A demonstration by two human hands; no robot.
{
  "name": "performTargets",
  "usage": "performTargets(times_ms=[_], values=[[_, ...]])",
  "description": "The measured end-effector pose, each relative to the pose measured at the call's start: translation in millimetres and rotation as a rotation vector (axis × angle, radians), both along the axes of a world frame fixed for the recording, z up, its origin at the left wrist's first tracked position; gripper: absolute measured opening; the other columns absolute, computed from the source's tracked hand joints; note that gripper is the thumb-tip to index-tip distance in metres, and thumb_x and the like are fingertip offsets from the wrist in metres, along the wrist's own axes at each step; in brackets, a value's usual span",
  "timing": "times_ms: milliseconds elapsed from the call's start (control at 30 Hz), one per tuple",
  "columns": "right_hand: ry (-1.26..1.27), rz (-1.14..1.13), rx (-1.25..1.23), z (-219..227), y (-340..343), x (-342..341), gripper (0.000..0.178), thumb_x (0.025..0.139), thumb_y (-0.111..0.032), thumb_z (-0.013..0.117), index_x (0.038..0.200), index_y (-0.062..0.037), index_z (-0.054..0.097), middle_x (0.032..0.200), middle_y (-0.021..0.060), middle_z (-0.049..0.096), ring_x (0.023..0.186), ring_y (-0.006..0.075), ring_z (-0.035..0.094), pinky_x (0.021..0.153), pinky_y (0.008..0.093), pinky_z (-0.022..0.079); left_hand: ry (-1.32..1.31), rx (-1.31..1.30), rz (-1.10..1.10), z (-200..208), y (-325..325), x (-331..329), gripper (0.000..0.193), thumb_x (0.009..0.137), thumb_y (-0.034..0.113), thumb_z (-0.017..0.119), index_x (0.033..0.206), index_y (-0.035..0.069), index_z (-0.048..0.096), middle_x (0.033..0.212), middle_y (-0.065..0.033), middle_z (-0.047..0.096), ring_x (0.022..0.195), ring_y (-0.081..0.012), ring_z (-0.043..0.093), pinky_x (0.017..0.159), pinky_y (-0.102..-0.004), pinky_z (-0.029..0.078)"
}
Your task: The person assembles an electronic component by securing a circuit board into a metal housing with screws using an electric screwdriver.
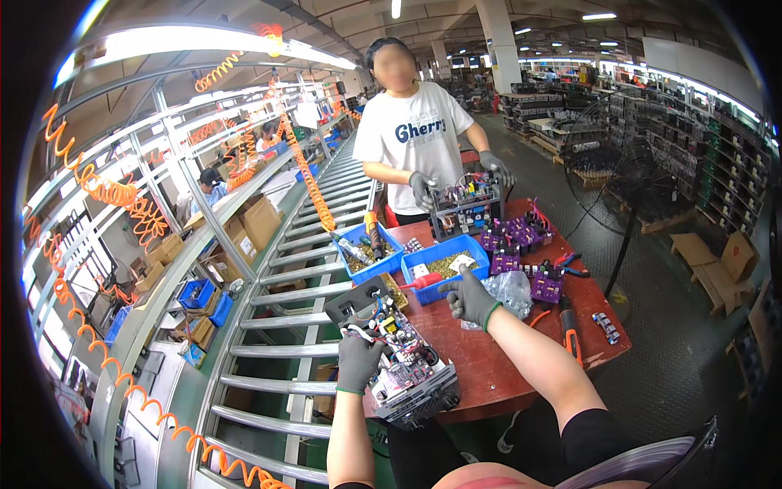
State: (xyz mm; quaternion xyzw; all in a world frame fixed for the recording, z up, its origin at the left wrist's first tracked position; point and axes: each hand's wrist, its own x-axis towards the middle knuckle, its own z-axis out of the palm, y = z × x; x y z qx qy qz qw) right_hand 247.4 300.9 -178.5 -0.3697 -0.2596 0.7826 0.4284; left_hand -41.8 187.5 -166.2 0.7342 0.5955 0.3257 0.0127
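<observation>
An opened metal electronics unit (403, 363), full of circuit boards, wires and coils, lies on the near left of the red table, its grey end panel (358, 300) raised. My left hand (360, 363), in a grey glove, is closed on the unit's left side beside some white wires; its fingertips are partly hidden. My right hand (471, 300), gloved with a green cuff, reaches to the near edge of a blue bin (446, 295) of small brass-coloured screws. Its fingers are apart, with nothing visible in them. A red-handled tool (422, 282) rests at that bin's left end.
Across the red table (481, 367), a co-worker (419, 138) handles another electronics unit (466, 208). Purple circuit boards (547, 287), a clear plastic bag (509, 292) and an orange-black tool (570, 332) lie right. Another blue bin (366, 265) adjoins the roller conveyor (285, 350). Orange coiled hoses (122, 379) hang left.
</observation>
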Motion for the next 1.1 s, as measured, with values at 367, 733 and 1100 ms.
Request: performTargets(times_ms=[367, 733, 1100], values=[[-0.011, -0.016, -0.009, -3.5, -0.6, 4.2, 0.075, 0.096, -0.074, 0.03, 0.102, -0.0055, 0.058, 0.058, -0.0022, 0.045, 0.043, 0.0106, 0.035, 0.039, 0.0263, 0.031, -0.016, -0.067, 0.015, -0.7, 3.4, 0.4, 0.021, 0.082, 0.025, 0.069, 0.086, 0.005, 0.073, 0.074, -0.018, 0.069, 0.073, -0.0379, 0.067, 0.067, -0.0487, 0.052], [-0.007, -0.157, -0.018, -45.0, 11.0, 35.1, 0.075, 0.092, -0.079, 0.033, 0.098, -0.0096, 0.059, 0.06, -0.003, 0.044, 0.04, 0.0088, 0.032, 0.037, 0.0257, 0.027, -0.154, -0.044, -0.106, -4.8, 9.4, 13.4, 0.023, 0.081, 0.025, 0.071, 0.094, 0.006, 0.075, 0.082, -0.0197, 0.07, 0.079, -0.0386, 0.067, 0.071, -0.0481, 0.05], [-1.025, -0.593, 0.681, -61.7, -228.8, 164.0, 0.037, 0.098, -0.037, 0.056, 0.11, -0.0037, 0.068, 0.079, 0.0064, 0.067, 0.062, 0.0131, 0.06, 0.057, 0.0306, 0.049, -0.352, -0.19, -0.019, -24.1, 30.4, -16.9, 0.024, 0.089, 0.019, 0.072, 0.098, -0.003, 0.071, 0.094, -0.0167, 0.069, 0.088, -0.0253, 0.065, 0.083, -0.038, 0.05]])
